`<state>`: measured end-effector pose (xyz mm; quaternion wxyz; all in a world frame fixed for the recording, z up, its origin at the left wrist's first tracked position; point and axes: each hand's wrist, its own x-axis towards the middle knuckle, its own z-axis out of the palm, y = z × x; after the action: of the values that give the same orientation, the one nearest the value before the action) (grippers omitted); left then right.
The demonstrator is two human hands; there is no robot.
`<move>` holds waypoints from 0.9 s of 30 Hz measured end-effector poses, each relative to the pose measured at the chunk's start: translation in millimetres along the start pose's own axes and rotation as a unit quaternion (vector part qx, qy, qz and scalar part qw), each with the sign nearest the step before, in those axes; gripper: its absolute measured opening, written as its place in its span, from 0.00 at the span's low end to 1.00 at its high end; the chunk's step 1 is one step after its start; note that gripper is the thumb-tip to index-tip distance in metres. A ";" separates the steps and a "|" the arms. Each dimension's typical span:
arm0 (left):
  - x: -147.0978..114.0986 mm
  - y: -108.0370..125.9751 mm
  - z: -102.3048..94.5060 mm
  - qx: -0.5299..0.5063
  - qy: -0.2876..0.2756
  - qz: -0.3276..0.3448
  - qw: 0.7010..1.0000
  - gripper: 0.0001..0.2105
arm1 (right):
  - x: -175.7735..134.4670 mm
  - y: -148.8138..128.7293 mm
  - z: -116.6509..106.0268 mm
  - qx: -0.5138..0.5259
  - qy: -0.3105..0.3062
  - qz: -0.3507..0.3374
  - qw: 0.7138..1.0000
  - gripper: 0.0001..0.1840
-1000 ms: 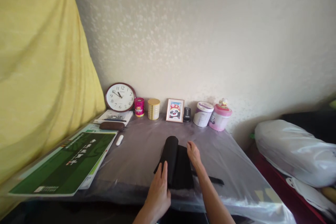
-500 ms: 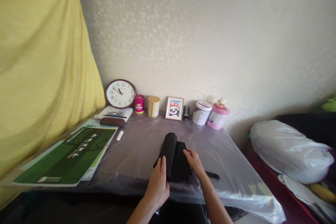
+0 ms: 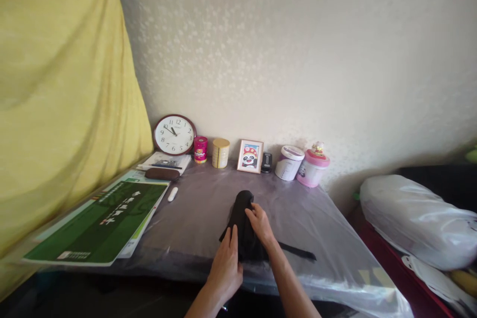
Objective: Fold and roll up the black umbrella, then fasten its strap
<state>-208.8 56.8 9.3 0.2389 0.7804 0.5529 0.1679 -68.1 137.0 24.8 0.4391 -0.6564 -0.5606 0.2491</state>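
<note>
A black, soft-looking roll [image 3: 238, 214] lies lengthwise near the front of the table, with a flat black strap [image 3: 298, 251] trailing out to its right. I cannot tell what kind of item it is. My left hand [image 3: 226, 263] grips the near left side of the roll, its fingers fairly straight along it and its thumb at the near end. At the upper right side, my right hand [image 3: 260, 223] presses its bent fingers and thumb onto the black material; its fingertips are partly hidden against it.
Plastic sheeting covers the table [image 3: 201, 213]. Green books [image 3: 97, 223], a brown case [image 3: 162, 174] and a small white object [image 3: 172, 194] lie left. Along the wall stand a clock [image 3: 174, 134], several canisters and a picture frame [image 3: 250, 156]. A plastic-wrapped bundle [image 3: 417, 218] is right.
My right hand has moved left and away from me, folding the flat black flap over against the roll. My left hand stays at its near left side. The view has shifted slightly.
</note>
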 end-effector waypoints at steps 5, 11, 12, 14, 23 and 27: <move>0.9 0.2 -3.0 0.024 -0.010 -0.001 1.000 0.41 | 2.7 -8.2 9.9 -0.082 -0.012 -0.007 0.997 0.17; 2.1 -5.2 0.2 0.009 0.004 0.008 1.000 0.40 | -1.1 -15.4 14.1 -0.082 -0.054 0.003 0.995 0.18; 2.8 -7.2 1.8 0.004 0.007 0.005 1.000 0.40 | -2.5 -16.7 13.8 -0.076 -0.063 0.004 0.995 0.18; 4.6 -11.9 5.4 -0.007 0.016 0.003 1.000 0.40 | -5.8 -19.1 12.8 -0.060 -0.070 -0.008 0.996 0.18; 2.5 -13.1 0.4 -0.059 0.062 0.008 0.996 0.45 | -12.7 -24.8 12.0 -0.017 -0.157 -0.044 0.986 0.15; -1.4 -7.5 -7.2 -0.057 0.063 0.014 0.996 0.46 | -12.8 -28.3 12.2 -0.084 -0.139 -0.130 0.978 0.14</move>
<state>-219.0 58.9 11.1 0.2457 0.7610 0.5453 0.2511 -95.9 127.9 41.0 0.3294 -0.5712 -0.7156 0.2306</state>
